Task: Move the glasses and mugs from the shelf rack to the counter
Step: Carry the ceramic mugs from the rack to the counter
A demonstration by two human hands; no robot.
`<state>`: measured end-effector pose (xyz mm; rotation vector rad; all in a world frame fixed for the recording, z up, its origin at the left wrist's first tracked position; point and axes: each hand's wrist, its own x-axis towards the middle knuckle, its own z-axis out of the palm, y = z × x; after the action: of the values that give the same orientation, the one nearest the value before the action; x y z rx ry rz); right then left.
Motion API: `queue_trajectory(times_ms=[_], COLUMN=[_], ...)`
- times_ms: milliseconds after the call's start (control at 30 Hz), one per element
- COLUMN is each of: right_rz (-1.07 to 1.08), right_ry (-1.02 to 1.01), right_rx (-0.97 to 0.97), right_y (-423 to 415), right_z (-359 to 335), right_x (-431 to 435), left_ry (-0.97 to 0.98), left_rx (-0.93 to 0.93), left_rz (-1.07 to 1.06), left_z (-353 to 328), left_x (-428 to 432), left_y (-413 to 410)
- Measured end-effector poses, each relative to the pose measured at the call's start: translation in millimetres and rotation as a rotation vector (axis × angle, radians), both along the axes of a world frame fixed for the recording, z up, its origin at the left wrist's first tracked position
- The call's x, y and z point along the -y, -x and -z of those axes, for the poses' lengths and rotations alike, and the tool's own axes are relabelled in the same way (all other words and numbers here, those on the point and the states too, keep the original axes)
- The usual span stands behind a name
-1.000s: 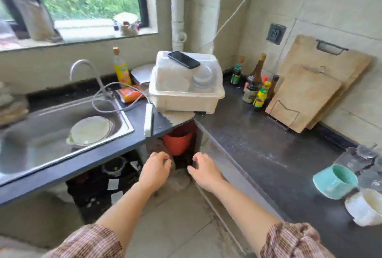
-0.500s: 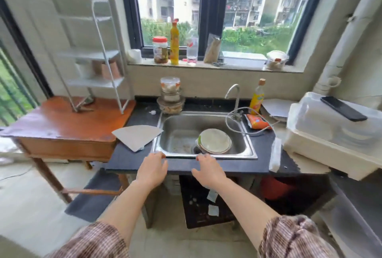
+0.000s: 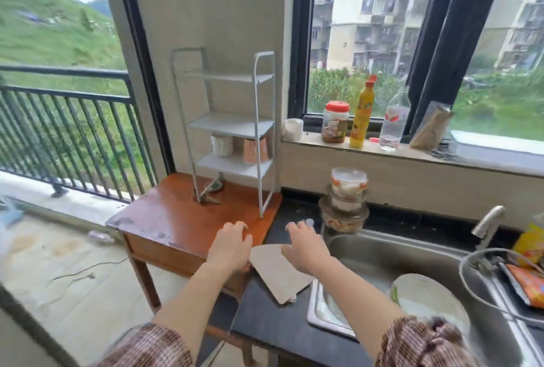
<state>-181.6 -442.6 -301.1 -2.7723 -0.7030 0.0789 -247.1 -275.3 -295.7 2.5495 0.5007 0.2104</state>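
Mug white, cup coppery — side by side (bottom shelf, rack).

One shelf rack, three tiers, two cups sitting on it: one white mug, one coppery cup. Windowsill has one white cup, one red-lidded jar and two bottles: one yellow bottle, one clear bottle. One stack of containers, three in it I think, kinda blurry

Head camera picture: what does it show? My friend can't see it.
A person's empty left hand and right hand stretch out toward a white shelf rack on a wooden table. A white mug and a brownish cup stand on its lowest shelf. A steel sink lies to the right.
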Motion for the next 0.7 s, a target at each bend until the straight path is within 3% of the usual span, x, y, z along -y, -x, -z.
queue_trajectory(times_ms=[367, 700], right_rz=[-0.071, 0.165], right_ry=[-0.087, -0.242], right_rx=[0.018, -0.084], right_y=[-114.5, -188.5], right_z=[-21.6, 7.4], right_x=[-152.1, -248.2], left_ry=[0.102, 0.298], left_rx=[0.102, 0.124], left_rz=[-0.082, -0.014], left_z=[-21.5, 14.0], left_x=[-132.5, -223.3], left_y=[-116.2, -223.7])
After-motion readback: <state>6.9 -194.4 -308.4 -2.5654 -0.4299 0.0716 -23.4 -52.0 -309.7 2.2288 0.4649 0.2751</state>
